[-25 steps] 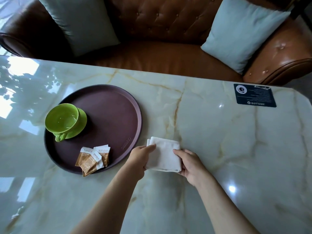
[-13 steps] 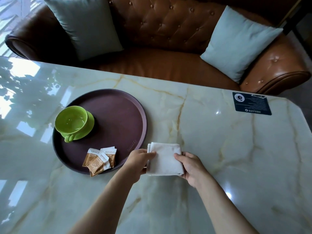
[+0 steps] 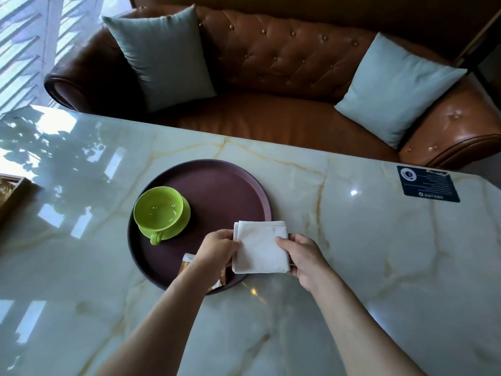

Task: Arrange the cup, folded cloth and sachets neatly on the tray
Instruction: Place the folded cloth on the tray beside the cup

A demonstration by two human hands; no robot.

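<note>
White folded cloth (image 3: 260, 246) is pinched at its edges between 2 hands, the left hand (image 3: 217, 249) and right hand (image 3: 305, 256), over the near right rim of a round tray (image 3: 230, 185). A green cup (image 3: 158, 211) sits on the tray's left; sachets (image 3: 187, 263) lie partly hidden under the left wrist.

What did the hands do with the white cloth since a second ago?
Both hands, left hand and right hand, carried the folded cloth leftward from the bare table to over the right rim of the tray, each gripping one side. The left arm now hides most of the sachets. The green cup on its saucer stayed in place on the tray's left part.
</note>
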